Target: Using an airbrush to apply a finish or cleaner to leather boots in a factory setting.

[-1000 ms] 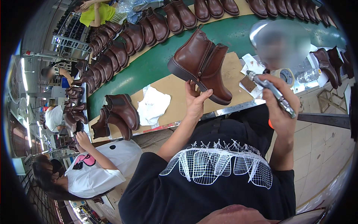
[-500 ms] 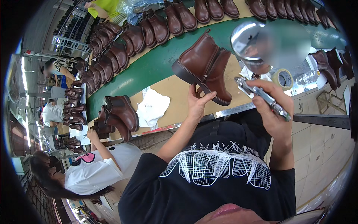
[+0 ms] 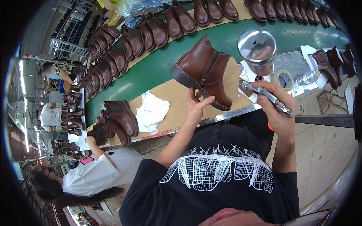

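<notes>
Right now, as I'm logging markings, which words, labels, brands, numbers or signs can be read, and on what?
No text reads clearly.
Brown leather ankle boot in the left hand: no lettering visible.
Silver metal spray gun in the right hand: none legible.
Clear plastic bottle: too small to read.
Red strip on the table's front edge: too small.

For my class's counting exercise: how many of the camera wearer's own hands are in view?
2: the left hand, under the brown boot, and the right hand, around the metal spray gun. Some fingers are partly hidden.
</notes>
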Motion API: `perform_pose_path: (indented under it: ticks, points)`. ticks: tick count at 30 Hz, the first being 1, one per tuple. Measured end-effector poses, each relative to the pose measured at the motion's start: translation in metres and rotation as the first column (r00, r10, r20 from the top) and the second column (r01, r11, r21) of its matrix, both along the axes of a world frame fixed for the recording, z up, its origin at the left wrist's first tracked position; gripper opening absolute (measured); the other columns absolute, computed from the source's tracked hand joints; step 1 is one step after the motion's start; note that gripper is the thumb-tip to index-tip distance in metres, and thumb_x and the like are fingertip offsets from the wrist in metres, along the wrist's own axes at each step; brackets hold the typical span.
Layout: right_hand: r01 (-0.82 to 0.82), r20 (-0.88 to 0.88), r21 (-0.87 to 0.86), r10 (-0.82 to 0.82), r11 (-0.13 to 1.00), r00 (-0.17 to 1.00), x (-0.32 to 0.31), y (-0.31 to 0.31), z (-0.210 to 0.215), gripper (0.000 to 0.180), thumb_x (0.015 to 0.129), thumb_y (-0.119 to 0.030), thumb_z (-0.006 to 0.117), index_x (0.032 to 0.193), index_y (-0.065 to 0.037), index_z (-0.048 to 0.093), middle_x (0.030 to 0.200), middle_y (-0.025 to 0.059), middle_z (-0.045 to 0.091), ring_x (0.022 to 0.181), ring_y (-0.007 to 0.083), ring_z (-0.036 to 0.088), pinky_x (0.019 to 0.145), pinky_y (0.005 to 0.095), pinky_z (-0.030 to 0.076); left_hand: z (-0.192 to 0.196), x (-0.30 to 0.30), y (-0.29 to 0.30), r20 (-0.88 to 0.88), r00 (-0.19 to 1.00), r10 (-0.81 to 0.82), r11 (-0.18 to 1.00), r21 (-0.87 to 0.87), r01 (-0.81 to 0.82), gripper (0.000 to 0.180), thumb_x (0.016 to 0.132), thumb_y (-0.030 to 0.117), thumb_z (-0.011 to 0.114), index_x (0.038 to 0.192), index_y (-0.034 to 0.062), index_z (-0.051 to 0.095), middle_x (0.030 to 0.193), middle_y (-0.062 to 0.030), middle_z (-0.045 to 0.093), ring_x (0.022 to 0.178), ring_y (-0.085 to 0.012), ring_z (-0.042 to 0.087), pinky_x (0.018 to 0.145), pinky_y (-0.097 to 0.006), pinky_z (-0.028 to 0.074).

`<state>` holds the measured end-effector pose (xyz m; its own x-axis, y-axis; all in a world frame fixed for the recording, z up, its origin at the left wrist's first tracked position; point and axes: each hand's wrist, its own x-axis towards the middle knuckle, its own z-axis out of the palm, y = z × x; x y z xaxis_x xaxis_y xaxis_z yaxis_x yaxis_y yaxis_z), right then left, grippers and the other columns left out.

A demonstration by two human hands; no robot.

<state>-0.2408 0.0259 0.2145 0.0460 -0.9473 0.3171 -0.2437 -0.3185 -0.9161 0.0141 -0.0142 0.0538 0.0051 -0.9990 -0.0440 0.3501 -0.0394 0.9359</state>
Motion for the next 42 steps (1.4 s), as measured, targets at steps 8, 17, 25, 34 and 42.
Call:
perform_pose_path:
  ticks: [8, 17, 25, 34, 42]
  points:
    - [0.263, 0.031, 0.054, -0.265, 0.963, 0.964, -0.076, -0.026, -0.100, 0.025, 0.094, -0.005, 0.063, 0.118, 0.002, 0.068, 0.109, 0.0075, 0.071, 0.103, 0.0123, 0.062, 0.093, 0.0277, 0.047, 0.018, -0.001, 0.001, -0.192, 0.979, -0.064, 0.973, 0.205, 0.104, 0.079, 0.072, -0.004, 0.079, 0.139, 0.0067, 0.037, 0.131, -0.0106, 0.052, 0.121, -0.0227, 0.054, 0.097, -0.036, 0.051]
    - [0.581, -0.141, -0.132, -0.595, 0.803, 0.791, -0.158, -0.039, -0.228, 0.029, 0.089, -0.012, 0.073, 0.117, -0.008, 0.072, 0.124, 0.0138, 0.060, 0.121, 0.0247, 0.054, 0.100, 0.0332, 0.042, 0.012, 0.001, 0.005, -0.160, 0.982, -0.096, 0.988, 0.108, 0.114, 0.082, 0.070, -0.006, 0.079, 0.138, 0.0032, 0.035, 0.136, -0.0118, 0.049, 0.126, -0.0250, 0.051, 0.104, -0.039, 0.045]
    - [0.628, 0.048, 0.095, -0.634, 0.772, 0.772, -0.184, -0.045, -0.252, 0.034, 0.089, -0.020, 0.076, 0.114, -0.001, 0.065, 0.116, 0.0097, 0.062, 0.110, 0.0186, 0.057, 0.096, 0.0311, 0.043, 0.011, -0.009, 0.007, -0.193, 0.970, -0.150, 0.974, 0.142, 0.179, 0.082, 0.068, -0.004, 0.081, 0.137, 0.0018, 0.035, 0.134, -0.0122, 0.050, 0.124, -0.0258, 0.053, 0.105, -0.040, 0.044]
    - [0.606, 0.159, 0.126, -0.619, 0.786, 0.769, -0.189, -0.060, -0.243, 0.026, 0.084, -0.015, 0.080, 0.099, -0.002, 0.063, 0.097, 0.0023, 0.058, 0.087, 0.0096, 0.057, 0.076, 0.0256, 0.046, -0.004, -0.009, 0.015, -0.149, 0.976, -0.159, 0.954, 0.232, 0.191, 0.082, 0.069, -0.006, 0.077, 0.140, 0.0064, 0.037, 0.134, -0.0106, 0.052, 0.123, -0.0251, 0.053, 0.103, -0.038, 0.045]
    - [0.610, 0.234, 0.188, -0.638, 0.770, 0.734, -0.190, -0.041, -0.235, 0.022, 0.081, -0.016, 0.082, 0.093, -0.002, 0.069, 0.116, 0.0135, 0.062, 0.114, 0.0215, 0.056, 0.098, 0.0337, 0.041, -0.001, -0.010, 0.014, -0.156, 0.972, -0.176, 0.942, 0.260, 0.212, 0.085, 0.069, -0.001, 0.078, 0.142, 0.0039, 0.036, 0.135, -0.0120, 0.052, 0.123, -0.0254, 0.053, 0.104, -0.038, 0.044]
